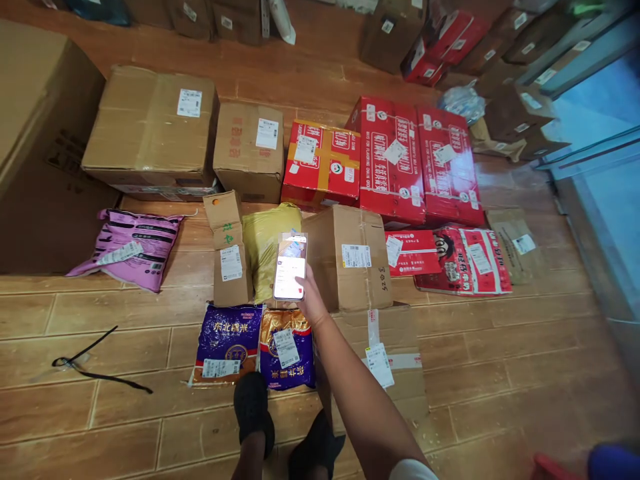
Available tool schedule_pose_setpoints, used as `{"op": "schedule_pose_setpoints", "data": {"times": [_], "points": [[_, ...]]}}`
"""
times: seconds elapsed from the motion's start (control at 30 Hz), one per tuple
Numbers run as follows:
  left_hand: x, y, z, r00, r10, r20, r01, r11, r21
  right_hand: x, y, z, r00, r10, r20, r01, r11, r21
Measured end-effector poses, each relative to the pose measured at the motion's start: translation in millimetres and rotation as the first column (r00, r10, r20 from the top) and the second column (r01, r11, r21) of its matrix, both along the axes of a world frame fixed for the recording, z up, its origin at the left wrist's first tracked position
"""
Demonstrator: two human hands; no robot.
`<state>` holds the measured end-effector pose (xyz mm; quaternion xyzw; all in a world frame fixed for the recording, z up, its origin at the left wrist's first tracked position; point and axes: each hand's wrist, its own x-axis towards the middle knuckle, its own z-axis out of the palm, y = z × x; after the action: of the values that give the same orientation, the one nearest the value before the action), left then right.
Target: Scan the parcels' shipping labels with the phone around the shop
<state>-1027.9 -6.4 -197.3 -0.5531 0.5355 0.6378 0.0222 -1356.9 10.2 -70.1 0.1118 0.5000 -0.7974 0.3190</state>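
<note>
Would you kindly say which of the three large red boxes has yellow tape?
The leftmost red box, beside a brown box; yellow tape crosses its top, the others show none.

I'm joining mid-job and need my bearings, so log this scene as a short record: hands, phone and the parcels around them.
Right hand: holding the phone
Left hand: not in view
Phone screen: lit; wording too small to read
Behind phone: yellow bag
Left of phone: narrow carton, labelled
Right of phone: brown carton, labelled
Near the dark shoes: two purple-and-gold bags, side by side, both labelled
Back row, right: three red boxes
Floor, left: pink bag, black strap
</note>
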Motion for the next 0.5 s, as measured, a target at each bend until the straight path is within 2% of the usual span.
{"op": "schedule_pose_setpoints", "data": {"times": [0.13, 0.27, 0.37, 0.5], "points": [[-14, -2, 16.4, 0.994, 0.099, 0.036, -0.102, 0.99, 0.094, 20, 16, 35.0, 0.999, -0.012, 0.044, 0.013, 1.0, -0.008], [-35, -4, 44.6, 0.972, 0.195, 0.135, -0.224, 0.941, 0.252, 35, 30, 68.1, 0.999, -0.042, -0.006, 0.042, 0.999, 0.017], [-49, -9, 68.2, 0.975, 0.189, 0.115, -0.213, 0.939, 0.27, 48, 42, 96.1, 0.998, -0.041, 0.039, 0.041, 0.999, 0.004], [-69, -15, 100.1, 0.98, 0.173, 0.1, -0.195, 0.936, 0.294, 74, 66, 132.9, 0.99, -0.11, 0.085, 0.113, 0.993, -0.023]]}}
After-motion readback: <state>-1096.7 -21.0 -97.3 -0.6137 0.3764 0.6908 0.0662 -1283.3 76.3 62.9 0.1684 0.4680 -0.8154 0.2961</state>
